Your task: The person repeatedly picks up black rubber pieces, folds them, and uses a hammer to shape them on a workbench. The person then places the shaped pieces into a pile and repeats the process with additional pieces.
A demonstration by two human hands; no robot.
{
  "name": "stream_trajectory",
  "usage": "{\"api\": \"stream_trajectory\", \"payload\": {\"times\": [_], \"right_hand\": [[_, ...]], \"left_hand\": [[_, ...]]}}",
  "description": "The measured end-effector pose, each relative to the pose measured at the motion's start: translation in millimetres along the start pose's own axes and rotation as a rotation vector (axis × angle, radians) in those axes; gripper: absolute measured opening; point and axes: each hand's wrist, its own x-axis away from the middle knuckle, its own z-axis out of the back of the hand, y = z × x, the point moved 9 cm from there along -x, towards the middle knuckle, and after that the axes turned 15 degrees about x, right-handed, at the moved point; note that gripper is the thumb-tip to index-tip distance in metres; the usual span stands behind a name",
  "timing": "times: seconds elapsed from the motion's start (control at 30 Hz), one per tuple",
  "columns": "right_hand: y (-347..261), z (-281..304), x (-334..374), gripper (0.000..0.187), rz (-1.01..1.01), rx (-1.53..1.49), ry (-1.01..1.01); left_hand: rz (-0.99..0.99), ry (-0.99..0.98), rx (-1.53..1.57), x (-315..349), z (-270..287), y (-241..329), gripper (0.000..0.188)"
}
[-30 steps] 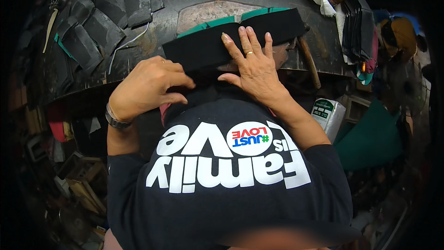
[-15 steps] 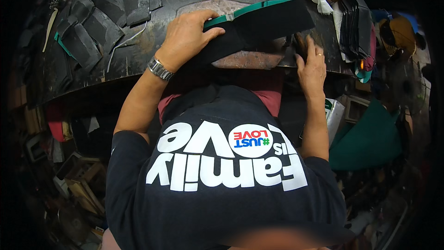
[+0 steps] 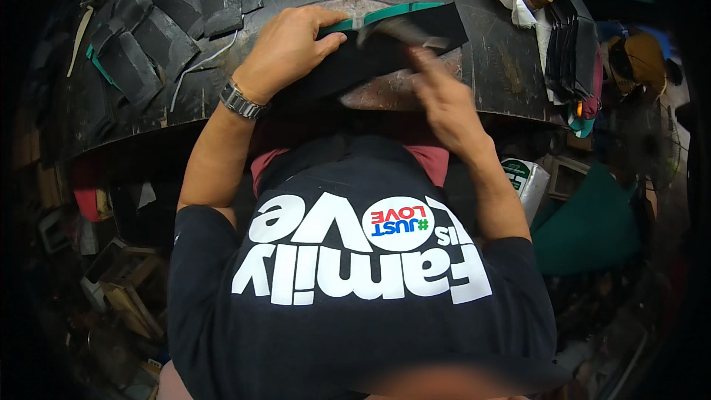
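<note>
The left hand (image 3: 289, 46) pinches the far edge of the black piece (image 3: 378, 64); the right hand (image 3: 449, 101), blurred, is closed round a tool (image 3: 406, 30) over it.

1. A dark worktable (image 3: 518, 48) spans the upper part of the view; its top is scuffed and scratched, with rusty brown patches, and its front edge looks bowed through the wide lens.
2. Below its left side, pale wooden frames (image 3: 133, 278) lie jumbled in shadow, a red object (image 3: 87, 196) above them.
3. Below its right side stand a silver container (image 3: 528, 184) and, just beside it, a pale open box (image 3: 569, 176).
4. A dark green sheet (image 3: 589, 233) spreads in front of these.
5. Farther right sits a rounded mustard-brown object (image 3: 646, 58).
6. Light catches the tabletop; the outer surroundings are dim, their clutter (image 3: 592, 333) too dark to identify.
</note>
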Motion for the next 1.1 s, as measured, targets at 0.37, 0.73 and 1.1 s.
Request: {"api": "stream_trajectory", "payload": {"times": [0.37,0.73,1.1], "right_hand": [[-9.3,-15.0,23.6,0.047,-0.101,0.023,-0.154],[4.3,-25.2,49.6,0.057,-0.105,0.155,-0.156],[91.1,28.7,65.5,0.047,-0.413,0.168,0.071]], "left_hand": [[-0.006,-0.052,-0.044,20.8,13.0,11.3,0.034],[0.060,-0.137,-0.100,20.8,16.5,21.0,0.033],[0.011,-0.096,-0.101,21.2,15.2,25.0,0.031]]}}
